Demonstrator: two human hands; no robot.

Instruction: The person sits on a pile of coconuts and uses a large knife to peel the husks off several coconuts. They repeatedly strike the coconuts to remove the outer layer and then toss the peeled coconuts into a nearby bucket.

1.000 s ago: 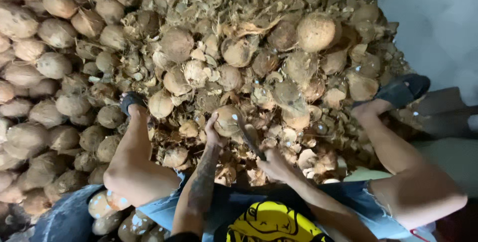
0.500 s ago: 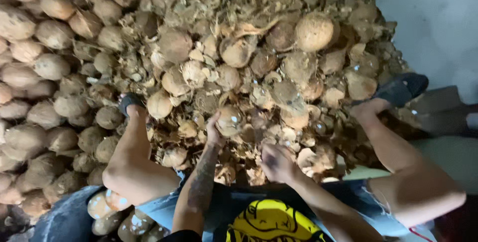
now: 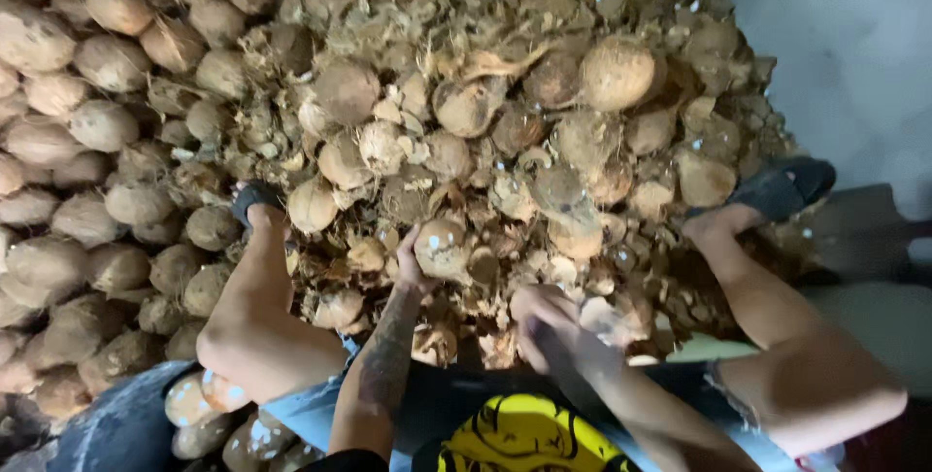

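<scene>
Pale husked coconut (image 3: 442,247) in left hand (image 3: 413,268), right hand (image 3: 553,321) beside, brown husk heap (image 3: 544,142)

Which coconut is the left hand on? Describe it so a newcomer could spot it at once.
Start from the big heap of coconuts and husk scraps in front of the seated person, then look between the bare legs to its near edge. There the left hand touches a round coconut. Unlike the brown, fibrous ones around it, it is paler and smoother, with small light spots on its surface.
</scene>
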